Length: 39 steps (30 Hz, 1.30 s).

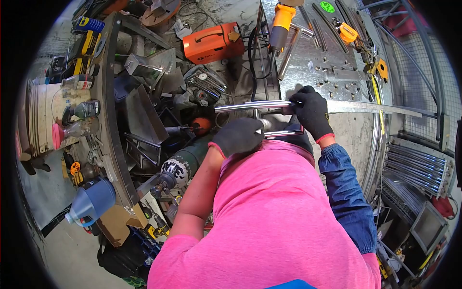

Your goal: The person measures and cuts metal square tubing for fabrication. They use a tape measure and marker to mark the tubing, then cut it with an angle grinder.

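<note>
My left hand (239,137), in a black glove, is closed in front of my waist. A small pale piece (264,124) shows at its fingertips, too blurred to make out. The gloved right hand (313,111) is closed on a shiny metal tube (252,105) that points out to the left. Beside the right fingertips is a small dark block (288,110). From under that hand a flat metal strip (370,107) runs to the right. Below the tube, close to my body, lies a shiny metal frame (284,133).
An orange machine (211,43) stands beyond the tube, and a yellow power tool (282,21) lies on the metal table (332,62). Metal scraps and a green gas cylinder (192,156) crowd the left. Several metal tubes (416,166) are stacked at right. A blue jug (94,200) sits lower left.
</note>
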Each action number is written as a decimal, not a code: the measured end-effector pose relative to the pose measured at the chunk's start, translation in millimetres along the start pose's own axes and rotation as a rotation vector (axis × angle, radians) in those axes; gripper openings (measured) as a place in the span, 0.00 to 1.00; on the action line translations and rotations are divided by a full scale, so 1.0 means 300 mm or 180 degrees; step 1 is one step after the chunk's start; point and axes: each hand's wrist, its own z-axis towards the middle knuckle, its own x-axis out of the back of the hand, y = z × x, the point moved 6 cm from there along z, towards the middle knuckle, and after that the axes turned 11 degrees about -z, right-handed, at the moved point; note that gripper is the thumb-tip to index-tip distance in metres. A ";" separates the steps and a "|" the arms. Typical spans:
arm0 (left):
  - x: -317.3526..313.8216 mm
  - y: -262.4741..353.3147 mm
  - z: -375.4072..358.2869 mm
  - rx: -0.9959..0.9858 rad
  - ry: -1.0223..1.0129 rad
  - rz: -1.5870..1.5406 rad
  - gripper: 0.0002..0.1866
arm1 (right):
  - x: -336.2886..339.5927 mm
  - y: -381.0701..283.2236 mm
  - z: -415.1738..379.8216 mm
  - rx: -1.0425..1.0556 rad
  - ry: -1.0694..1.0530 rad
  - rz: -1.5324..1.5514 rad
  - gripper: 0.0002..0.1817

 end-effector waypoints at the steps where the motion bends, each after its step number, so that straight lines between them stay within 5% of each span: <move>1: 0.006 -0.016 0.000 -0.0003 -0.0007 0.0004 0.22 | -0.001 -0.001 0.001 0.0036 0.0021 0.0022 0.10; 3: 0.085 -0.034 -0.008 -0.0350 0.1103 -0.0460 0.21 | 0.006 0.001 -0.003 0.0051 0.0045 0.0038 0.10; 5: 0.175 0.043 -0.053 0.0173 0.1173 -0.1342 0.19 | 0.016 -0.010 -0.003 0.0054 0.0020 -0.0004 0.09; 7: 0.273 0.062 -0.113 -0.0524 0.2098 -0.0796 0.20 | 0.008 -0.008 -0.001 0.0048 0.0014 0.0009 0.09; 9: 0.288 -0.127 -0.130 -0.0627 0.2328 -0.0694 0.15 | 0.005 -0.001 0.001 0.0041 0.0013 0.0017 0.09; 12: 0.342 -0.153 -0.214 -0.0997 0.3271 0.0728 0.16 | 0.006 -0.001 -0.003 0.0068 0.0048 0.0024 0.10; 14: 0.353 -0.311 -0.243 0.0044 0.3670 -0.2624 0.20 | 0.006 -0.001 -0.002 0.0084 0.0038 0.0097 0.10; 17: 0.323 -0.403 -0.285 0.0323 0.3854 -0.2372 0.20 | 0.004 0.000 0.001 0.0049 -0.0026 0.0104 0.10; 21: 0.185 -0.474 -0.300 0.1064 0.3589 -0.3096 0.21 | 0.015 -0.009 -0.001 0.0139 0.0051 0.0022 0.10; 25: -0.068 -0.611 -0.206 0.0420 0.2612 -0.4776 0.22 | 0.024 -0.018 -0.006 0.0255 0.0127 0.0004 0.10; 30: -0.154 -0.459 -0.088 -0.0139 0.1429 -0.6331 0.22 | 0.033 -0.026 -0.007 0.0224 0.0067 0.0037 0.12; 34: -0.144 -0.446 -0.026 -0.0116 0.1986 -0.5248 0.20 | 0.030 -0.025 -0.001 0.0239 -0.0034 0.0131 0.14; 39: -0.136 -0.447 0.032 -0.0064 0.2246 -0.5786 0.15 | 0.033 -0.028 0.001 0.0332 0.0042 0.0137 0.13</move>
